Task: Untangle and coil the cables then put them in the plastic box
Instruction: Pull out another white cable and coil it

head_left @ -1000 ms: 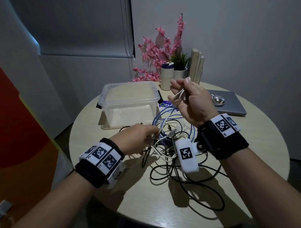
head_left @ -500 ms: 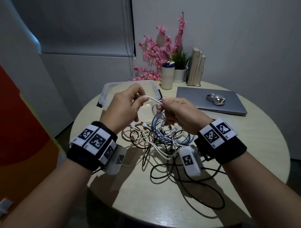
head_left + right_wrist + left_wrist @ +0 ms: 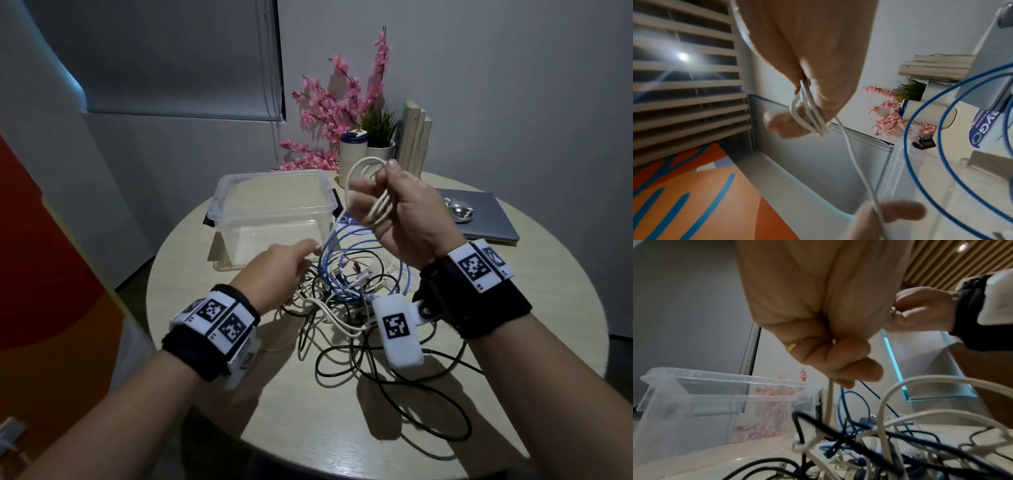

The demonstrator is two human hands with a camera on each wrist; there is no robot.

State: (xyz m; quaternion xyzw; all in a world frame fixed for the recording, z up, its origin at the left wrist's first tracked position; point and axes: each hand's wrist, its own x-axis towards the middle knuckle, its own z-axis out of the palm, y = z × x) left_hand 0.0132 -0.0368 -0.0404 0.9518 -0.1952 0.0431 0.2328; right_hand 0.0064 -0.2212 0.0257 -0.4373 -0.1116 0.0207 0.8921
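- The right hand (image 3: 404,212) is raised above the middle of the round table (image 3: 513,359), its fingers curled round several loops of a white cable (image 3: 364,181); the loops stand up out of the fist and one strand runs down to the other hand.
- The right wrist view shows the same bundle (image 3: 809,113) crossing the palm, with a single strand dropping to fingertips (image 3: 898,211) at the bottom edge.
- The left hand (image 3: 277,274) sits lower, just above the heap, thumb and fingers pinching that white strand; the left wrist view shows the fingers (image 3: 838,356) closed on it, with a gold ring (image 3: 795,344) on one finger.
- A tangle of cables (image 3: 346,308) lies at the table's middle: blue loops (image 3: 342,253) toward the far side, white and black ones mixed, and a black cable (image 3: 438,421) trailing toward the near edge.
- The clear plastic box (image 3: 274,212) stands open on the far left part of the table, just beyond the tangle and apart from both hands; no cable shows inside it.
- At the far edge stand pink artificial blossoms (image 3: 329,113), a white tumbler with a blue lid (image 3: 352,154), a small green plant in a white pot (image 3: 380,137) and upright pale books (image 3: 416,137).
- A closed grey laptop (image 3: 489,219) lies at the far right edge with a shiny computer mouse (image 3: 460,210) resting on it.
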